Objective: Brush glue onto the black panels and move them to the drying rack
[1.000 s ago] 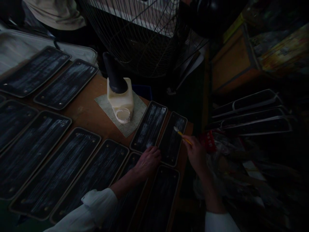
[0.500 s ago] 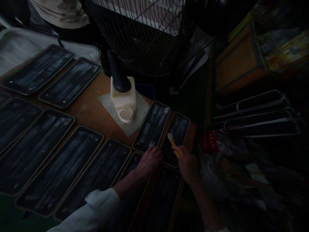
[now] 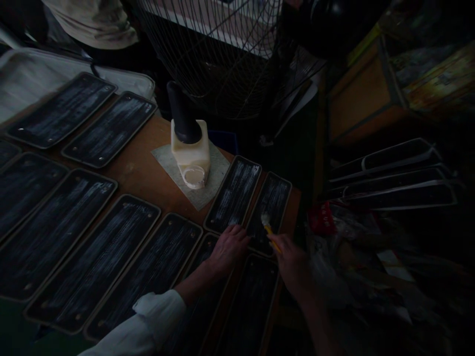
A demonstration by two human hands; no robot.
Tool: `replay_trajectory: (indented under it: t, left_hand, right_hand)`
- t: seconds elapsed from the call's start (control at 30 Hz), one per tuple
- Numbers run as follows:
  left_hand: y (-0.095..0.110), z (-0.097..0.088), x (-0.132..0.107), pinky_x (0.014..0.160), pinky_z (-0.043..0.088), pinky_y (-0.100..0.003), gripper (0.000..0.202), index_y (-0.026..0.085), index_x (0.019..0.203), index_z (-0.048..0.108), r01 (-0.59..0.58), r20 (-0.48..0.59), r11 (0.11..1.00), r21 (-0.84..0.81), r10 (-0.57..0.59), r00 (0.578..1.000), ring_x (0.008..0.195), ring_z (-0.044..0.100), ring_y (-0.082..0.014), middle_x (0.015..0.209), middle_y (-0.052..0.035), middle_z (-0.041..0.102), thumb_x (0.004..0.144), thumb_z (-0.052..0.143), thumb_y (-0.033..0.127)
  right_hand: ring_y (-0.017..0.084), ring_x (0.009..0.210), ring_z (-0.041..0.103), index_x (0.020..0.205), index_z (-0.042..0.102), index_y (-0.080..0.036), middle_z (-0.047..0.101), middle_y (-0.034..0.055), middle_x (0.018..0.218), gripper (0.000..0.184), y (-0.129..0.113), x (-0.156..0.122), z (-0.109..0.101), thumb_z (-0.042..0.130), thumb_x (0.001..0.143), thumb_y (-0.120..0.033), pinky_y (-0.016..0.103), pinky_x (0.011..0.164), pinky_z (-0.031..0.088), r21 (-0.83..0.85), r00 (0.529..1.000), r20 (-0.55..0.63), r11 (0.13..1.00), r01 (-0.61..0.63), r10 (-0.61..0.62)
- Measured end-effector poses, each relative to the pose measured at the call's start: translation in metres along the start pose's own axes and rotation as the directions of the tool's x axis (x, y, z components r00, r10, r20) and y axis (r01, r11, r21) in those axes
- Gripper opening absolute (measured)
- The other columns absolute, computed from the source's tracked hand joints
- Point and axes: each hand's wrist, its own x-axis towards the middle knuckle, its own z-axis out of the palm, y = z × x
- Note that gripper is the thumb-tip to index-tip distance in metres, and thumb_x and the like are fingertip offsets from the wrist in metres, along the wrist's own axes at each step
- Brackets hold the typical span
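Observation:
My right hand [image 3: 291,259] is closed round a small yellow-handled brush [image 3: 269,229]. Its white bristles touch the near half of a dark oblong panel [image 3: 272,200] at the table's right end. My left hand [image 3: 229,246] lies flat with fingers spread at the near ends of that panel and its neighbour [image 3: 233,194]. Both panels show whitish streaks. Several more dark panels with pale rims [image 3: 100,259] lie side by side over the wooden table [image 3: 143,173].
A cream plastic jug with a dark object in it [image 3: 189,148] stands on a grey cloth behind the panels. A wire fan guard [image 3: 218,54] rises beyond. More panels are stacked at the right [image 3: 393,178]. Another person's pale clothing [image 3: 92,22] shows at top left.
My right hand has drawn the brush down the right-hand panel from its far end toward me. My left hand has stayed where it was.

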Motion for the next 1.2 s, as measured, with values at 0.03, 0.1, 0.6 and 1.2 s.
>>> replay_trajectory:
  t: [0.03, 0.1, 0.6, 1.2]
  left_hand:
    - [0.000, 0.001, 0.000, 0.086, 0.043, -0.038, 0.009, 0.018, 0.089, 0.061, 0.003, 0.001, 1.000, -0.006, -0.003, 1.000, 0.096, 0.052, -0.0228, 0.092, -0.0025, 0.062, 0.091, 0.060, 0.026]
    - [0.001, 0.003, 0.000, 0.085, 0.043, -0.038, 0.009, 0.019, 0.088, 0.061, 0.010, 0.000, 1.000, -0.024, -0.010, 1.000, 0.095, 0.052, -0.0229, 0.092, -0.0024, 0.062, 0.091, 0.060, 0.028]
    - [-0.041, -0.035, -0.039, 0.101, 0.043, -0.044, 0.018, 0.021, 0.108, 0.063, 0.256, -0.093, 0.965, -0.059, -0.261, 0.961, 0.123, 0.045, -0.0272, 0.122, -0.0071, 0.059, 0.091, 0.058, 0.019]
    - [-0.074, -0.046, -0.048, 0.093, 0.045, -0.045, 0.030, 0.021, 0.114, 0.062, 0.377, -0.125, 0.926, 0.016, -0.372, 0.920, 0.113, 0.050, -0.0300, 0.123, -0.0097, 0.058, 0.085, 0.067, 0.025]
  right_hand:
    - [0.021, 0.089, 0.070, 0.115, 0.062, -0.025, 0.070, 0.0056, 0.101, 0.025, -0.005, -0.009, 0.002, 0.042, 0.099, -0.026, 0.033, 0.074, 0.058, -0.004, 0.999, 0.027, 1.000, 0.019, -0.019]
    - [0.020, 0.084, 0.072, 0.110, 0.063, -0.027, 0.071, 0.0036, 0.096, 0.024, -0.013, -0.025, 0.000, 0.043, 0.099, -0.028, 0.031, 0.069, 0.059, 0.030, 0.998, 0.050, 0.999, 0.027, -0.029]
    - [0.022, 0.096, 0.067, 0.116, 0.062, -0.023, 0.068, 0.0079, 0.110, 0.027, -0.006, 0.177, -0.015, 0.044, 0.098, -0.030, 0.034, 0.082, 0.053, 0.035, 0.964, -0.249, 0.994, 0.101, -0.089]
    - [0.016, 0.092, 0.069, 0.114, 0.060, -0.028, 0.069, 0.0022, 0.104, 0.021, -0.068, 0.041, 0.000, 0.046, 0.099, -0.030, 0.027, 0.078, 0.056, 0.268, 0.995, 0.088, 0.963, 0.010, -0.035]
